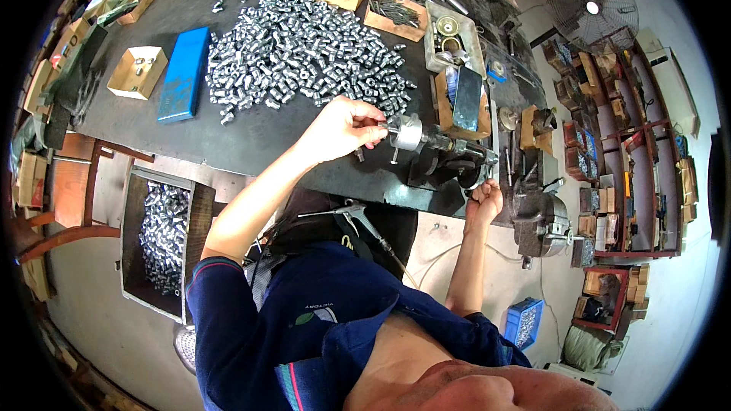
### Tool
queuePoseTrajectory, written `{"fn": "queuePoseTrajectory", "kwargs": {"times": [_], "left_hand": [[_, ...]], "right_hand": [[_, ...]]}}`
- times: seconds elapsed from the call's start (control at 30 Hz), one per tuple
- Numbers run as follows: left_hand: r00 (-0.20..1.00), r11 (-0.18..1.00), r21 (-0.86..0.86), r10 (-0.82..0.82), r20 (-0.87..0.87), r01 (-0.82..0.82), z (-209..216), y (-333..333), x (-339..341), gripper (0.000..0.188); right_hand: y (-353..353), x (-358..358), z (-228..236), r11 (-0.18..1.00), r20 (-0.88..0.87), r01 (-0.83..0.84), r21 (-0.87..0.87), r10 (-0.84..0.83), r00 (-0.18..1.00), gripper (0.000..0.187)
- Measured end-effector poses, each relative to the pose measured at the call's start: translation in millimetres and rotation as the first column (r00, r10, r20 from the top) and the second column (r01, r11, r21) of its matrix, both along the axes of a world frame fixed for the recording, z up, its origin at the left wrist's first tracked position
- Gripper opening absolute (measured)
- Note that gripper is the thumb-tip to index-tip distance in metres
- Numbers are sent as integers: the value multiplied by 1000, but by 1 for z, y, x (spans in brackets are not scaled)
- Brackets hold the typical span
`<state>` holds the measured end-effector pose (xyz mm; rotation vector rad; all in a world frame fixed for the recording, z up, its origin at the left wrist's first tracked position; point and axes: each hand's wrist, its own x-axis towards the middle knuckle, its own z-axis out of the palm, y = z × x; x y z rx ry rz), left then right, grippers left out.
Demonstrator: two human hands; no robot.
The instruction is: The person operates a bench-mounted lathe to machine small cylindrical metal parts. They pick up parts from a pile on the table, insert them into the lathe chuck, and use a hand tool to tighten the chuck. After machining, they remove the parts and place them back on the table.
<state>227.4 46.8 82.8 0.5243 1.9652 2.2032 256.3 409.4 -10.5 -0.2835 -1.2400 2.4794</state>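
My left hand (344,131) is closed in a pinch at the mouth of a silver chuck (408,132), on a small metal fitting mostly covered by my fingers. The chuck belongs to a dark bench fixture (438,141) at the table's front edge. At the fixture's right end my right hand (485,202) is closed round a lever (491,170), with its fingers curled. One loose fitting (359,154) lies just below my left wrist. Beyond my left hand spreads a large heap of small silver metal fittings (297,53).
A blue box (184,74) and a small open carton (137,72) stand left of the heap. Right of it are a box of pins (396,14), a tray (455,34) and a phone (466,97). An air gun (350,217) hangs below. A wooden bin (194,240) holds more fittings.
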Motion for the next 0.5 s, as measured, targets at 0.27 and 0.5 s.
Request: {"fn": "queuePoseTrajectory", "kwargs": {"times": [0.27, 0.5], "left_hand": [[997, 996, 67, -69, 46, 66, 0, -1, -4, 10], [998, 989, 144, -41, 39, 35, 4, -4, -4, 10]], "right_hand": [[-12, 15, 40, 997, 49, 40, 68, -44, 998, 8], [2, -5, 82, 993, -85, -71, 90, 78, 993, 13]]}}
